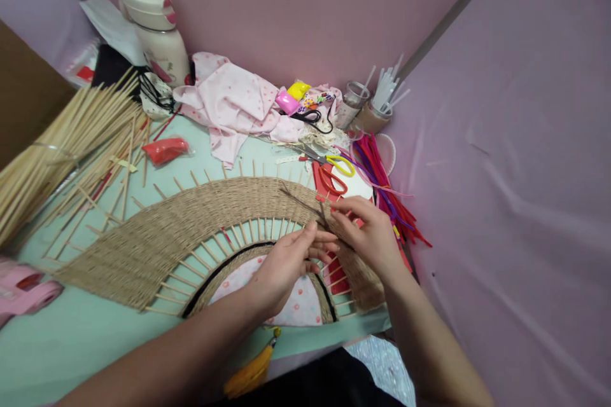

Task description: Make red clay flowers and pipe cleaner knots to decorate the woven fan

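A half-round woven fan (157,235) of tan cord on wooden spokes lies on the pale green table (71,337). Its centre is a floral cloth panel (296,305) edged in black. A yellow tassel (252,372) hangs from its base over the table edge. My left hand (286,264) and my right hand (367,232) meet over the fan's right side. Both pinch a thin dark cord (305,203) that runs up across the weave. The fingers of each hand are closed on that cord.
A bundle of wooden sticks (57,140) lies at the left. Pink cloth (229,108), a white jug (160,32), yellow scissors (334,162), red scissors (329,181), red and purple pipe cleaners (386,184) and two cups (367,111) crowd the back. Pink ribbon (23,286) sits far left. Pink walls enclose the table.
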Tool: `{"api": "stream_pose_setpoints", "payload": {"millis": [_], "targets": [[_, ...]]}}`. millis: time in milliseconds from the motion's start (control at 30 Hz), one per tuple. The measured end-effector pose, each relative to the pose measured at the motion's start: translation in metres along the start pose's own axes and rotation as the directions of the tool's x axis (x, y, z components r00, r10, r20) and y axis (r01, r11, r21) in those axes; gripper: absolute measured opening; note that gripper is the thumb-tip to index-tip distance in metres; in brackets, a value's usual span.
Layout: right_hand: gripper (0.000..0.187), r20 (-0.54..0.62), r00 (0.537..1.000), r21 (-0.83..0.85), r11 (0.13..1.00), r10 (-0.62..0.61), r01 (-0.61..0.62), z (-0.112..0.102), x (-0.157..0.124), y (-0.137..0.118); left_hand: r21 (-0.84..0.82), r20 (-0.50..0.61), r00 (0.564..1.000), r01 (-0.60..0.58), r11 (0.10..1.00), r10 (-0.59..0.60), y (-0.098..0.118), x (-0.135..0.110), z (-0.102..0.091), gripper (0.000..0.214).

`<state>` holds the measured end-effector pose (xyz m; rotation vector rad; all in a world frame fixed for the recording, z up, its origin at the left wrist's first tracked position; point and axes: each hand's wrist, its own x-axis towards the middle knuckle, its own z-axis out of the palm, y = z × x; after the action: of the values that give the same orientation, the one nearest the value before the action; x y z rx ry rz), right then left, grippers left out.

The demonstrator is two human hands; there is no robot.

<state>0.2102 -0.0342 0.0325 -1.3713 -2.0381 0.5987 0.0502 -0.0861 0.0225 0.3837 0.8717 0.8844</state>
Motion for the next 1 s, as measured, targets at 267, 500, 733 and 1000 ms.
{"api": "stream_pose_setpoints", "payload": {"millis": [267, 500, 733, 1000], "targets": [[0.01, 0.134, 0.989, -0.325, 0.945, 0.066, -0.019, 0.026, 0.038, 0.036, 0.027, 0.028, 0.999, 0.015, 1.0, -0.016, 0.001, -0.004, -0.005, 0.03], [0.013, 0.179, 0.983, -0.386, 0.916, -0.043, 0.11, 0.033, 0.037, 0.043, 0.068, 0.03, 0.999, 0.032, 0.997, -0.034, 0.003, -0.003, -0.007, 0.024], [0.02, 0.197, 0.977, -0.435, 0.886, -0.08, 0.16, 0.036, 0.037, 0.043, 0.094, 0.027, 0.999, 0.027, 0.995, -0.03, 0.004, -0.001, -0.008, 0.023], [0.025, 0.236, 0.963, -0.552, 0.798, -0.129, 0.242, 0.036, 0.027, 0.033, 0.094, 0.026, 0.999, 0.023, 0.995, -0.026, 0.003, -0.001, -0.01, 0.021]]}}
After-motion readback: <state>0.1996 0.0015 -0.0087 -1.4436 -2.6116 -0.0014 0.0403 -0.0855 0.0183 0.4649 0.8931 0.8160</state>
